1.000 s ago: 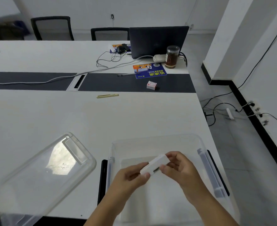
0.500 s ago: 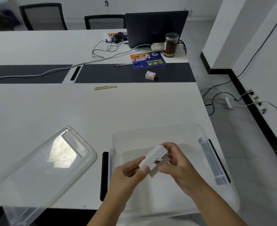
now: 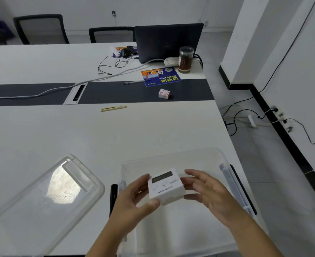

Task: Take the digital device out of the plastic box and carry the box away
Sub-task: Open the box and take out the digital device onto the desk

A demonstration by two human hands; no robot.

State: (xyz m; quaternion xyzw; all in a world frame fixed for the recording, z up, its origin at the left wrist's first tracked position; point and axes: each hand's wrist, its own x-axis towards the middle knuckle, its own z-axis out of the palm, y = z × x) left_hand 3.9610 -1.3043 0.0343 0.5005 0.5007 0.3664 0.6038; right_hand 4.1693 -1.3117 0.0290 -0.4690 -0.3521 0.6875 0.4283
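A small white digital device (image 3: 165, 187) with a dark screen faces up, held above the clear plastic box (image 3: 204, 158). My left hand (image 3: 134, 197) grips its left and lower edge with thumb and fingers. My right hand (image 3: 208, 193) touches its right side, fingers spread along it. The box stands open at the near right corner of the white table, and the inside that shows holds nothing. Its black side latches show on the left and right.
The box's clear lid (image 3: 47, 197) lies on the table to the left. Farther back are a yellow pen (image 3: 113, 108), a small red-and-white carton (image 3: 164, 93), a blue leaflet (image 3: 161, 76), a jar (image 3: 185, 59), a laptop (image 3: 168, 41) and cables. The table's right edge drops to the floor.
The device has turned from edge-on to screen-up in both hands and risen slightly over the box. My view has shifted a little.
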